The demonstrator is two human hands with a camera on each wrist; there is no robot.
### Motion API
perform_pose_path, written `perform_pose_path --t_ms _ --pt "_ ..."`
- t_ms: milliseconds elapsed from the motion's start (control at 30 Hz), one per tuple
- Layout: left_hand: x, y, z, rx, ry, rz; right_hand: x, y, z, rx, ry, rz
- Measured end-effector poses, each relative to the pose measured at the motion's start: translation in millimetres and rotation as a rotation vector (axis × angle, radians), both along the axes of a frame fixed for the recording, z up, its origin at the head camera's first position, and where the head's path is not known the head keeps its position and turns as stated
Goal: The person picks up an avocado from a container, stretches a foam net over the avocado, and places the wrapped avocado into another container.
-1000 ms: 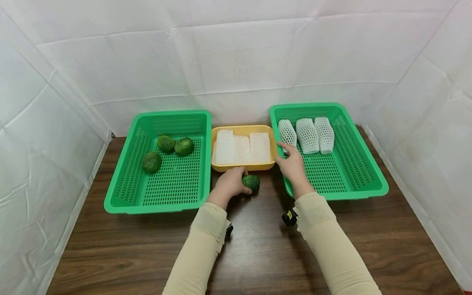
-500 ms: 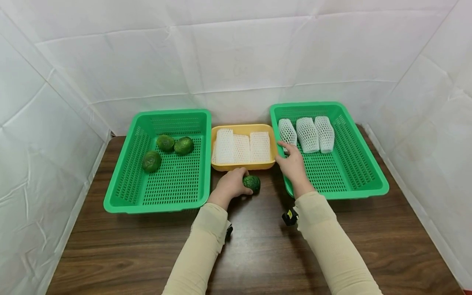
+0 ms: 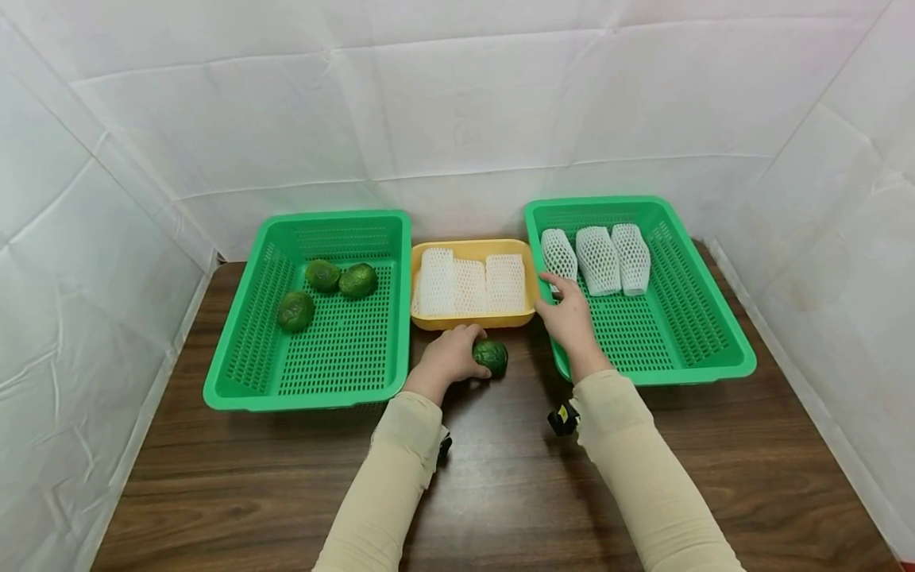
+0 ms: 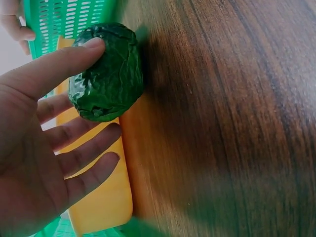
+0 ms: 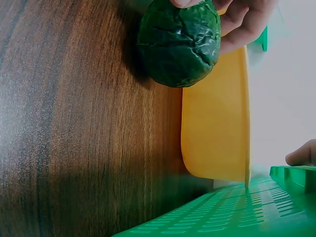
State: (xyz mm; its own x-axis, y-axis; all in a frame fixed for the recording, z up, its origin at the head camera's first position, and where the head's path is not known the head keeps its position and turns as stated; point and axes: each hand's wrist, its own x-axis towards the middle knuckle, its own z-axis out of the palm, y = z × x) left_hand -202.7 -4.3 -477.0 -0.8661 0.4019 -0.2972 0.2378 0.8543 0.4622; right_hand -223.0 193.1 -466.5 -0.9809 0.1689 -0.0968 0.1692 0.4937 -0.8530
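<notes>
Avocado (image 3: 492,359) sits on the table (image 3: 493,477) before the yellow tray (image 3: 472,322), seemingly edged slightly rightward, so handling appears barely advanced; left hand (image 3: 449,355) pinches it between thumb and fingers; right hand (image 3: 569,318), fingers parted, stays by the right basket (image 3: 658,376); three white net sleeves (image 3: 599,260) inside match the earlier frame

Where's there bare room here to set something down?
On the wooden table: between the cream sleeves, before the left green basket, and before the right green basket. Both baskets' near floors are free too. It's crowded between the baskets: yellow tray, left hand, avocado, right hand alongside.
</notes>
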Motion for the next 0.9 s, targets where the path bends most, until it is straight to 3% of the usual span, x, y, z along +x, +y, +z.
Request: perform_pose_path --t_ms 467,633,733,900 --pt "1.9 0 3.8 -0.033 -0.006 -0.003 -0.1 0 0.1 -0.002 0.002 0.001" --pt "2.6 1 15.0 -0.035 0.006 0.001 -0.6 1 0.2 -0.004 0.006 0.005" --pt "2.3 -2 30.7 0.062 0.026 0.026 -0.6 1 0.2 -0.026 -0.008 0.004" --pt "-3.9 -21 53.5 0.374 0.143 0.153 -1.1 3 2.8 -0.048 -0.031 0.014"
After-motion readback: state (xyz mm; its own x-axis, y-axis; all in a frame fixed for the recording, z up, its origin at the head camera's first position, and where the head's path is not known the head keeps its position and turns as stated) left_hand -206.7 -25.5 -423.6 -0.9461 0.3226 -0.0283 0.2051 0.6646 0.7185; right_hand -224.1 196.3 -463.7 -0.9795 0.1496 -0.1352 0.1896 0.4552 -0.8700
